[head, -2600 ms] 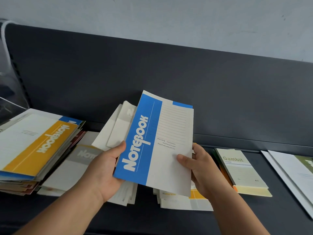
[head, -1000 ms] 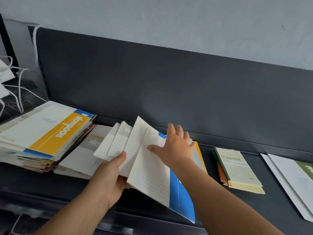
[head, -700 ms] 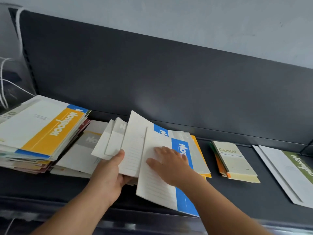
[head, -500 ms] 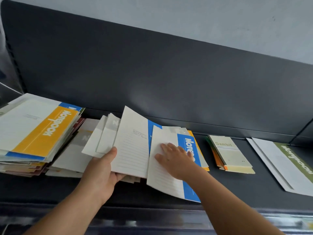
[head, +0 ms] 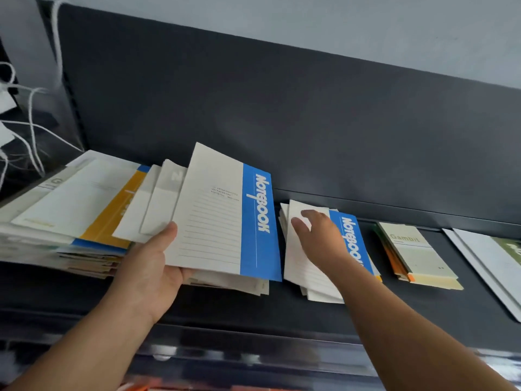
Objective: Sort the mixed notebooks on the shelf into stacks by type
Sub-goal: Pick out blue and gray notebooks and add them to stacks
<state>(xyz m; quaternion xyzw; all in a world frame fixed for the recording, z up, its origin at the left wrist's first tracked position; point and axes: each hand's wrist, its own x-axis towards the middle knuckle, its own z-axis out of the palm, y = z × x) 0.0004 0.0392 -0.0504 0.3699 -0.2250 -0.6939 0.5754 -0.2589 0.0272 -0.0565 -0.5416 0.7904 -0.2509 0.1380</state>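
Observation:
My left hand grips a fanned bunch of notebooks, thumb on top; the front one is a blue-and-white notebook with grey-banded ones behind it. My right hand rests with relaxed fingers on another blue-and-white notebook, which tops a small stack on the dark shelf. A tall mixed pile with a yellow-banded notebook on top sits at the left.
A small stack of Gambit notepads lies right of my right hand. Large white-and-green notebooks lie at the far right. The dark back panel rises behind. White cords hang at the left.
My right hand set the blue notebook flat on the centre stack and squared it. My left hand lifted its fanned bunch a little, showing another blue notebook in front.

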